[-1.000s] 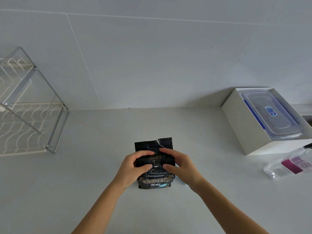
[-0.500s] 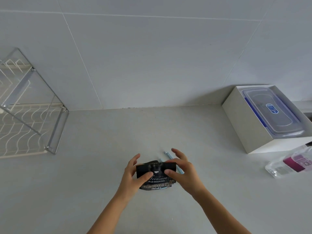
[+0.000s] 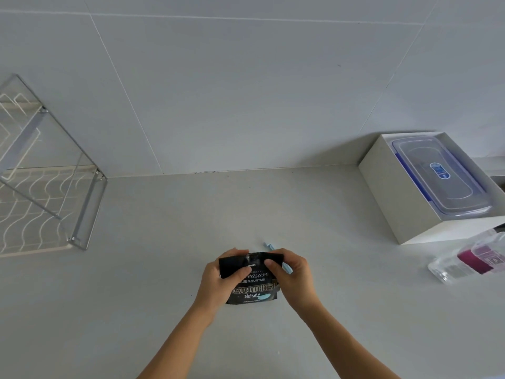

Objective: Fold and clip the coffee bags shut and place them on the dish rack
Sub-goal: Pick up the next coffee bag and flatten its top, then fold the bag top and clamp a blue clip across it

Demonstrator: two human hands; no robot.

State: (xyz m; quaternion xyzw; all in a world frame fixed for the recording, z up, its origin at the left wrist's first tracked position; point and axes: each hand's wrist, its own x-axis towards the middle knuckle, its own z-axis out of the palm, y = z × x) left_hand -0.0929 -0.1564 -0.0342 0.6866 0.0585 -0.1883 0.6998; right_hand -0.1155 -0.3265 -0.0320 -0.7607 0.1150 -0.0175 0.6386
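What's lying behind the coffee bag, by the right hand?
A thin light-blue clip lies on the counter just behind the coffee bag. Only its far tip and a short piece near the right hand show; the hand and bag cover the rest.

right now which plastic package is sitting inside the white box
The clear lidded container with blue trim and a blue label; the other clear package, with a magenta label, lies loose on the counter beside the white box.

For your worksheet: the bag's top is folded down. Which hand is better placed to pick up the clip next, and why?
Probably the right hand: the pale blue clip lies on the counter just behind its fingers. The left hand, on the coffee bag's far side, can pin the fold.
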